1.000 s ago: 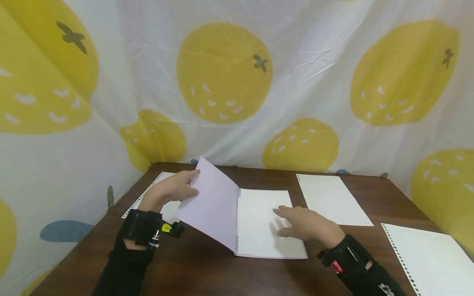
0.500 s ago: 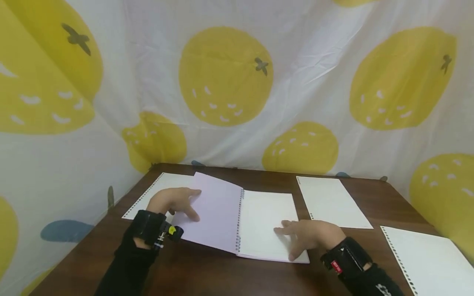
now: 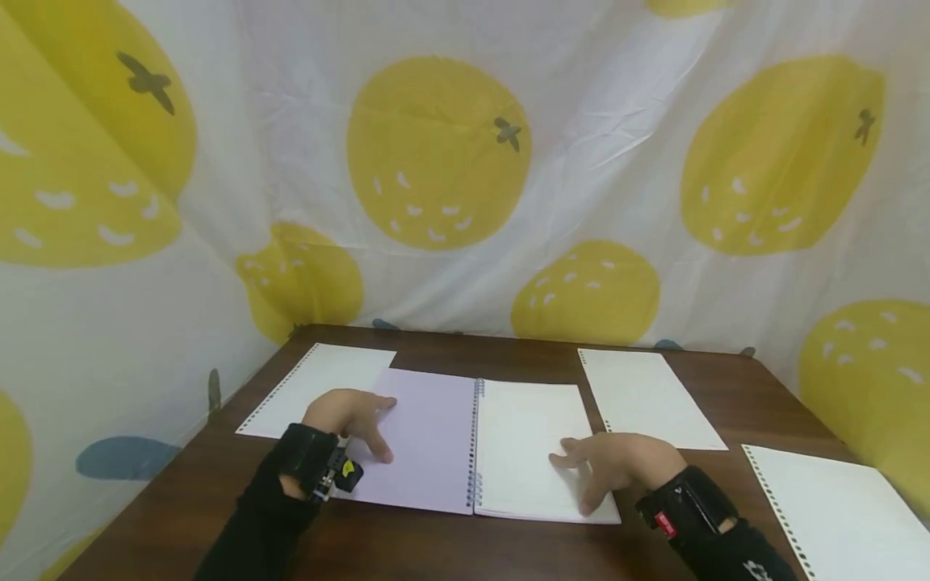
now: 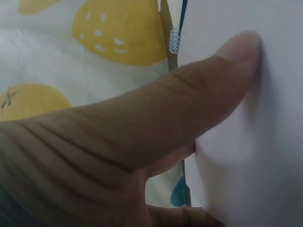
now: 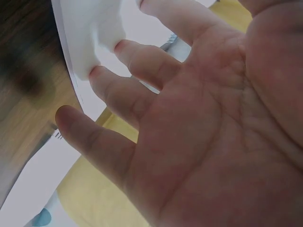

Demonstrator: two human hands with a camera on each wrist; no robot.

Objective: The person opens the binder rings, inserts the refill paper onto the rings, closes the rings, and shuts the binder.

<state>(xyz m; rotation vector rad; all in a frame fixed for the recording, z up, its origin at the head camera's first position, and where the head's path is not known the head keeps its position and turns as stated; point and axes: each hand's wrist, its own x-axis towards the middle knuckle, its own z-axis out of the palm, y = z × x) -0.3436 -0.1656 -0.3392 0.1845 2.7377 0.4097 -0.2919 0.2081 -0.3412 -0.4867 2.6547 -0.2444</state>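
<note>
A spiral notebook lies spread on the dark table (image 3: 407, 549), its lilac cover (image 3: 436, 440) folded out to the left and a white page (image 3: 534, 436) on the right. My left hand (image 3: 349, 415) rests at the cover's left side, thumb and index finger spread over it. In the left wrist view the thumb (image 4: 189, 99) presses its tip on the pale surface; the other fingers are mostly hidden. On the right page my right hand (image 3: 617, 464) sets its fingertips and thumb near the outer edge. The right wrist view shows its fingers (image 5: 128, 94) spread, the palm holding nothing.
Loose sheets with punched edges lie around the notebook: one sheet (image 3: 320, 383) at the back left, another sheet (image 3: 647, 395) at the back right, and a third sheet (image 3: 850, 516) at the front right. A lemon-patterned white curtain (image 3: 450, 290) stands behind the table.
The lilac cover has come down from a raised tilt to lie flat on the left, my left hand moving down with it. My right hand has lowered from above the page onto it.
</note>
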